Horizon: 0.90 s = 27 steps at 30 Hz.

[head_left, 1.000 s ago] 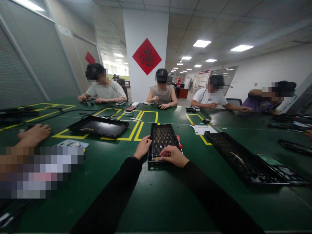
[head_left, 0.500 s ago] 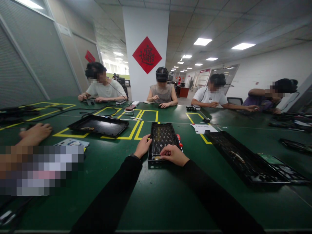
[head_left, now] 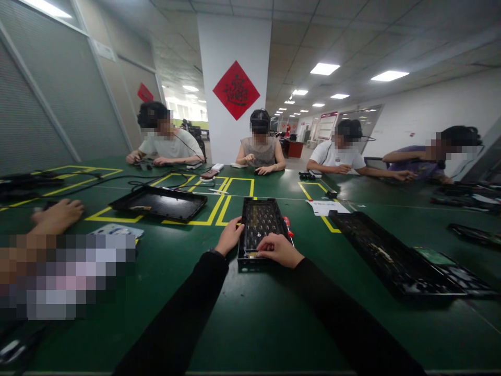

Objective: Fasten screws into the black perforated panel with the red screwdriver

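Observation:
A black rectangular casing (head_left: 263,222) with rows of small slots lies on the green table in front of me. My left hand (head_left: 229,236) grips its left wall. My right hand (head_left: 279,249) reaches over the near right part, its fingers pinched together at a small pale piece (head_left: 252,255) near the casing's front edge. Whatever sits between those fingertips is too small to make out. Against the casing's right side lies a red-handled screwdriver (head_left: 288,227), partly hidden.
Another black tray (head_left: 160,202) lies left, near a person's hand (head_left: 62,214). A long black casing (head_left: 387,256) and a white paper (head_left: 327,207) are at right. Cables (head_left: 97,180) cross the far left. Several people sit across the table.
Both my hands and the casing stay in place. The camera view has shifted very slightly, and the person at the far right has moved a little.

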{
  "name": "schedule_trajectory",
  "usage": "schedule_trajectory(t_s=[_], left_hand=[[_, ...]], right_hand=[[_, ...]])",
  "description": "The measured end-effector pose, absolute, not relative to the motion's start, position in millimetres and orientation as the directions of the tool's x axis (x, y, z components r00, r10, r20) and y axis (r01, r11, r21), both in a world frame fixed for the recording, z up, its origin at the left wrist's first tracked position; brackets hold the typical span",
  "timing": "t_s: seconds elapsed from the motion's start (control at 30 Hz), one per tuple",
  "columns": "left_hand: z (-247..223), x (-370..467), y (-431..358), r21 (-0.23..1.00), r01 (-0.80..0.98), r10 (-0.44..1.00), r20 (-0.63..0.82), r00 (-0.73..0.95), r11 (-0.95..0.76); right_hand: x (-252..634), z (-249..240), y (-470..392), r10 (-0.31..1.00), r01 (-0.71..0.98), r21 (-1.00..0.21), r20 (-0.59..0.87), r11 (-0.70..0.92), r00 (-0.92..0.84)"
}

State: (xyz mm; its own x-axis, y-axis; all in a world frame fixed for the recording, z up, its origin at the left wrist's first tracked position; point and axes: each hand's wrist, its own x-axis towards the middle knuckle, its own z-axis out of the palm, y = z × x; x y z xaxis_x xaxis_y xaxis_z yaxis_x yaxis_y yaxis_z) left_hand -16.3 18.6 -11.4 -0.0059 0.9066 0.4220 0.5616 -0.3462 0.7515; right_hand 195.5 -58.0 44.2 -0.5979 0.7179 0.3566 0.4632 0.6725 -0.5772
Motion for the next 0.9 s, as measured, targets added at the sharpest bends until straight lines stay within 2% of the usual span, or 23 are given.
schedule_trajectory(t_s=[0.9], left_hand=[[-13.0, -16.2, 20.8, 0.736, 0.575, 0.901, 0.434, 0.004, -0.358]], right_hand=[[196.7, 42.5, -56.2, 0.702, 0.444, -0.575, 0.368, 0.687, -0.61]])
